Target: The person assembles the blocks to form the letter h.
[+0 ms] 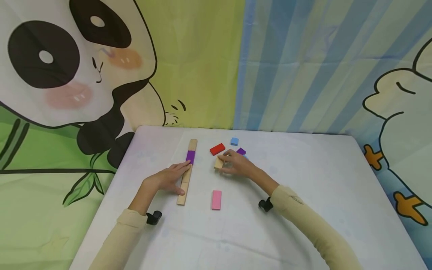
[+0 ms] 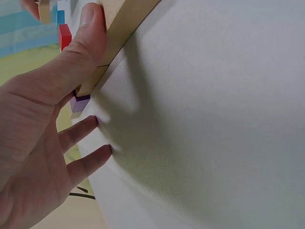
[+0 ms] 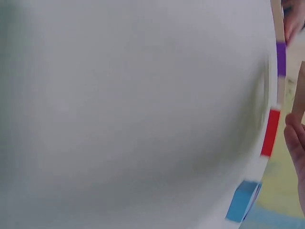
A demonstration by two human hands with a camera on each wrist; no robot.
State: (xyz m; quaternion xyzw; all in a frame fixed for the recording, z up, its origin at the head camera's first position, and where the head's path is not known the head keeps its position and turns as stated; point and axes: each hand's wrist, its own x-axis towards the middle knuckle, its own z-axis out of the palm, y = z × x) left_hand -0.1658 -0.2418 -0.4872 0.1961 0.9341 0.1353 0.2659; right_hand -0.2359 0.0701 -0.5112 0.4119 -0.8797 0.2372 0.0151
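Note:
A straight row of blocks, natural wood (image 1: 186, 179) with one purple block (image 1: 190, 157) among them, runs away from me on the left of the white table. My left hand (image 1: 168, 177) lies along the row's left side, its fingers extended near the purple block and the thumb touching a nearer wooden block (image 2: 125, 21). To the right, my right hand (image 1: 237, 164) pinches a wooden block (image 1: 218, 162) between thumb and fingers. In the right wrist view only part of that block (image 3: 299, 98) and the fingertips show at the edge.
Just beyond the right hand lie a red block (image 1: 217, 149), a light blue block (image 1: 234, 141) and a purple block (image 1: 241, 151), with another blue piece (image 1: 246, 157) partly hidden. A pink block (image 1: 216, 200) lies nearer me. A printed curtain (image 1: 199, 75) stands behind the table.

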